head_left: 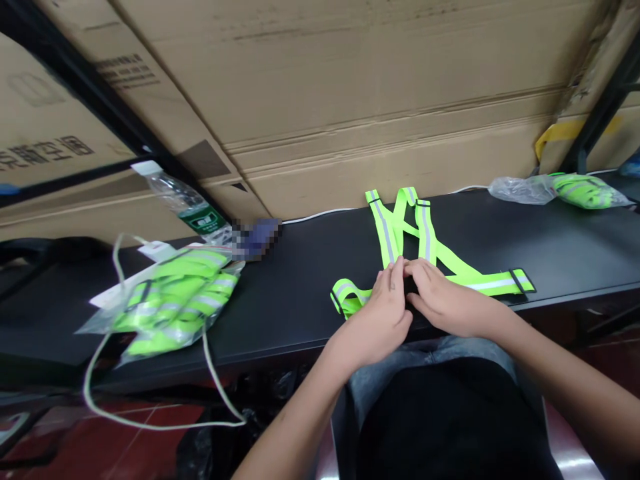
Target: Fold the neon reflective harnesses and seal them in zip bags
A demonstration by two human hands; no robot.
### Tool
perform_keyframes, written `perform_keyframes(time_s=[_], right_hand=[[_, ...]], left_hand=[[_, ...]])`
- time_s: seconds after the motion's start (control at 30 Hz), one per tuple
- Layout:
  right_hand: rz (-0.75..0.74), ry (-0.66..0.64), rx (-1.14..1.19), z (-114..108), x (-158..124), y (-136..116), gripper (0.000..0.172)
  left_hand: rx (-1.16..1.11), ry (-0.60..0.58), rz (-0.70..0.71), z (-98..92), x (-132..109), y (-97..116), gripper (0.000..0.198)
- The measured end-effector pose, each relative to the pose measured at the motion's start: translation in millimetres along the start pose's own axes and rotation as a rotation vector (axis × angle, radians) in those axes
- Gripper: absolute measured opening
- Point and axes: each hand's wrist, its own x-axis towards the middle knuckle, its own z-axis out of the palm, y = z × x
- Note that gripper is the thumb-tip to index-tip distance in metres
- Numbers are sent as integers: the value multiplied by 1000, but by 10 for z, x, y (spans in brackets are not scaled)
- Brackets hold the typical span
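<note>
A neon yellow-green reflective vest point(384, 230) made of elastic straps with silver stripes lies spread on the black table point(295, 287). Its belt strap reaches right to a black buckle, and at the left the other end curls into a loop. My left hand point(383, 310) and my right hand point(443, 297) meet at the vest's lower middle, fingers bent and fingertips nearly touching. Both appear to pinch the straps where the shoulder bands join the belt. The exact spot gripped is hidden beneath my fingers.
To the left, a clear bag of folded neon straps point(175, 303) lies by a white cable point(150, 425). A water bottle point(200, 217) leans near a blurred dark blue object point(263, 237). Another bagged vest point(585, 191) sits at back right. Cardboard point(400, 80) stands behind the table.
</note>
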Motion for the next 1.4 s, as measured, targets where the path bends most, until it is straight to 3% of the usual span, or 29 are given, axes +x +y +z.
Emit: perform_keyframes(time_s=[0.13, 0.33, 0.4, 0.47, 0.53, 0.57, 0.6, 0.67, 0.77, 0.97, 1.13, 1.4], right_hand=[[34, -19, 85, -85, -28, 32, 21], [-12, -67, 5, -93, -40, 39, 34], [-15, -43, -57, -72, -66, 41, 35], [-26, 3, -119, -46, -113, 41, 36], [-35, 47, -167, -17, -166, 35, 38], [-34, 62, -186, -3, -188, 30, 38], [-33, 72, -205, 9, -204, 23, 39], [-31, 75, -240, 29, -217, 7, 39], [-26, 58, -275, 43, -206, -17, 43], [-42, 50, -368, 52, -212, -14, 53], [-75, 66, -430, 86, -231, 15, 74], [-50, 87, -403, 112, -246, 34, 71]], left_hand=[[-39, 47, 24, -30, -49, -118, 64], [34, 73, -3, -138, -134, -105, 48], [141, 199, 37, -223, -241, -69, 44], [262, 437, -2, -320, -391, -77, 37], [354, 655, -181, -398, -556, -133, 40], [348, 694, -295, -423, -632, -169, 46], [302, 677, -393, -437, -697, -205, 52], [132, 501, -474, -433, -779, -260, 56], [-72, 284, -377, -376, -780, -301, 43], [-212, 349, -332, -314, -708, -452, 30], [-122, 277, -188, -383, -833, -596, 33], [69, 159, -146, -446, -883, -705, 47]])
